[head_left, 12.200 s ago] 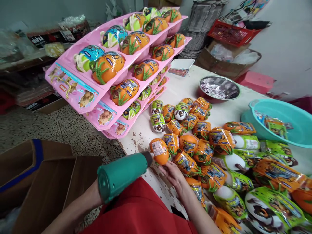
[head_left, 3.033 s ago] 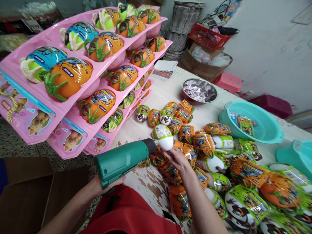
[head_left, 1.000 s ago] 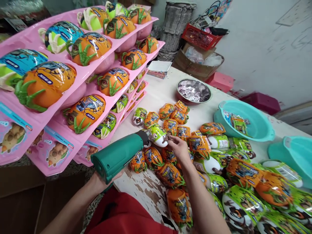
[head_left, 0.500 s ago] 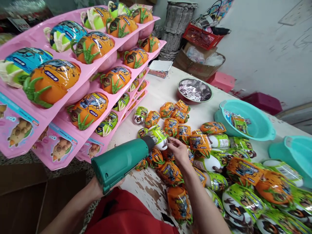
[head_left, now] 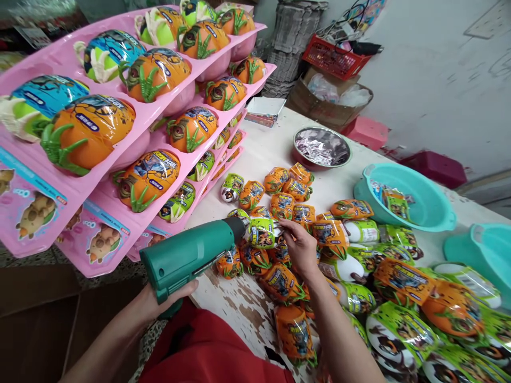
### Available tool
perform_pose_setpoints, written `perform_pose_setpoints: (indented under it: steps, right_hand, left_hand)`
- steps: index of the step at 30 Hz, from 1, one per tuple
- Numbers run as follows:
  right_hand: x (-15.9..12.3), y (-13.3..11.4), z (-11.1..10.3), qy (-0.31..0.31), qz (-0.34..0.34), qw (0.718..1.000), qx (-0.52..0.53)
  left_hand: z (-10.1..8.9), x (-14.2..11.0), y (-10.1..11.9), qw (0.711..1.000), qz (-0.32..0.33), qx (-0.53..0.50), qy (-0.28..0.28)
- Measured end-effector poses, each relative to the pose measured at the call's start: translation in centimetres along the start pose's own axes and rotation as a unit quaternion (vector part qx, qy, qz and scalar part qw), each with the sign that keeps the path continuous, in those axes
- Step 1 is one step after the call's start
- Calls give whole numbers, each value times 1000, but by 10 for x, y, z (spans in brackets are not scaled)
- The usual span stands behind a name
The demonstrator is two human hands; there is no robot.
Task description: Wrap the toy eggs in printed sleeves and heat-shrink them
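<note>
I'm eyeing heat as the main risk, assuming the tool's a heat gun: the nozzle of the green heat gun is pointing at the wrapped green-and-white egg, w/ so little room that I'm not able to tell if they're touching. Lingering on one spot could be scorching or splitting the film; a slip in aim could be burning the R hand, b/c its fingertips are pinching the egg's far end. A weak pinch could also be dropping it onto the orange eggs below, on the table. Pose-wise, my L hand is grasping the gun from underneath, forearm rising from lower L, barrel running R & slightly up. The R forearm's coming up from lower R, fingers pointing L. Can't tell if the gun's running.
</note>
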State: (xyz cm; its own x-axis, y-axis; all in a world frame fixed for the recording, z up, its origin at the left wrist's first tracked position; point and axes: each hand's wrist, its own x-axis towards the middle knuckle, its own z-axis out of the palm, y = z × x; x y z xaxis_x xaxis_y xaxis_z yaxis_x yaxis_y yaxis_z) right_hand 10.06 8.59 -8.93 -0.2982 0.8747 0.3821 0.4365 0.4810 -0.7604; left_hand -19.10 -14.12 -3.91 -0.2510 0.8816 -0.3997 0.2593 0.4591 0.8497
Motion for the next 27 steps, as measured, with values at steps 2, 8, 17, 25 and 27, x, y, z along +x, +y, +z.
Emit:
perform_pose_setpoints:
  steps: [2,8,17,25,27]
  right_hand:
    - [0,5,0,17,12,1000,5]
    - [-1,13,0,34,27,999,17]
    - [-4,8,0,-14,-8,1000,10]
    - [-6,7,-2,-38,148,975,159]
    - [-7,13,0,-28,232,942,241]
  left_hand:
    - [-4,-2,-1,1000,-16,5,-14]
    - [-2,-10,16,998,-45,28,-42]
    - [2,-4,23,997,-22,13,-74]
    - [-2,14,16,999,16,-32,-25]
    - [-4,11,15,998,12,-48,-26]
